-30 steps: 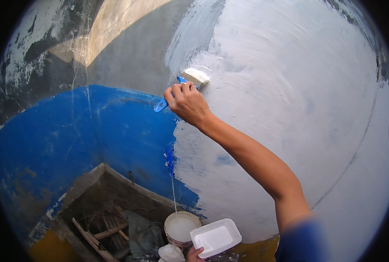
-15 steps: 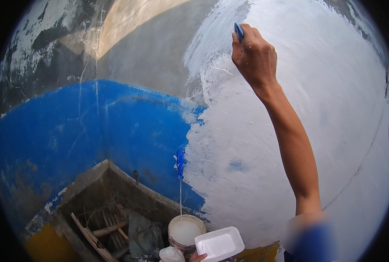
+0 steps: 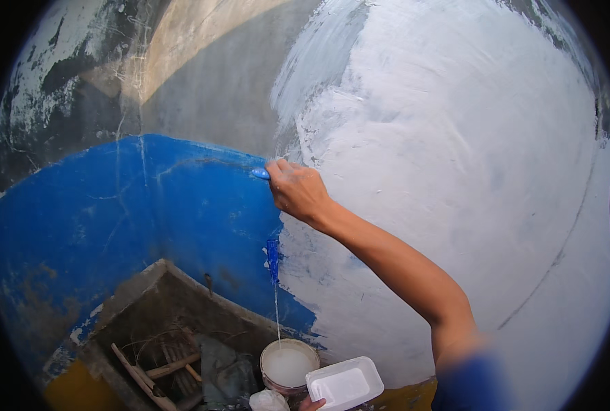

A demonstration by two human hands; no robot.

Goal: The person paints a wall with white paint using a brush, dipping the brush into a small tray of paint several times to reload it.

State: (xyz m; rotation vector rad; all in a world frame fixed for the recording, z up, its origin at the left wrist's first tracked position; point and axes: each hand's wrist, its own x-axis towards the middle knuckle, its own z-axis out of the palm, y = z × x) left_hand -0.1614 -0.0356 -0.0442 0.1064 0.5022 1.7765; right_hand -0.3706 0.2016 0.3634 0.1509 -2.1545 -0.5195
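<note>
In my right hand (image 3: 298,190) is a blue-handled tool (image 3: 260,174), its fingers closed round it. The handle's rounded end points left, and the working end is hidden behind the hand. That hand is at the wall where blue paint (image 3: 209,198) meets a broad white coat (image 3: 421,171). At the bottom, my left hand (image 3: 312,404) grips the near left edge of a white rectangular tray (image 3: 346,383); only part of the hand shows. White residue lies in the tray. Beside it stands a round bucket (image 3: 267,366) holding milky white liquid.
A thin cord (image 3: 277,308) runs from a blue strip-like piece (image 3: 272,260) on the wall down to the bucket. Left of it, a concrete-walled corner (image 3: 147,294) holds wooden pieces (image 3: 171,366) and a grey-green cloth or sheet (image 3: 224,373). A whitish bag (image 3: 269,401) lies below the bucket.
My right hand has come down and left with the blue-handled tool, from the upper white strokes to the edge of the blue paint. The left hand and tray have stayed nearly in place.
</note>
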